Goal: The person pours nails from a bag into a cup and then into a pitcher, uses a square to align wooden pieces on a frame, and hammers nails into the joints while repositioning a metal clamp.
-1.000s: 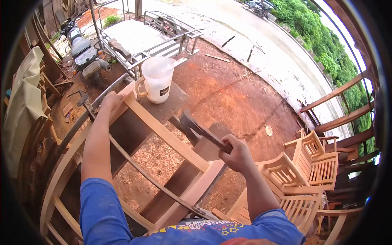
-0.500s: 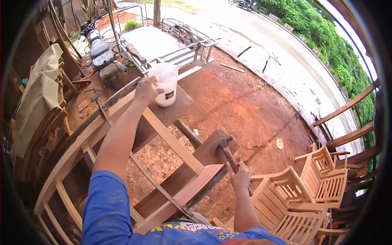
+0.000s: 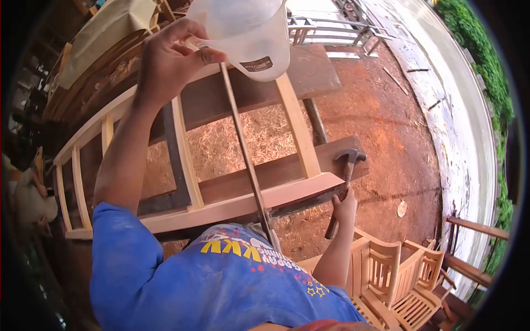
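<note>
My left hand is closed on the handle of a translucent plastic pitcher with a dark label, held up near the top of the view. My right hand grips the wooden handle of a claw hammer, its head pointing away from me. Between my arms lies a ladder-like wooden frame with several crosspieces. A long metal bar runs across the frame, passing from below the pitcher to near my shirt.
Dark planks support the frame, with wood shavings on the ground below. Slatted wooden chairs stand at the lower right. A metal rack is at the back. Another person shows dimly at the left edge.
The pitcher has come up off the plank, nearer to the camera, in my left hand. The view has tilted down and swung left. My right hand still holds the hammer.
</note>
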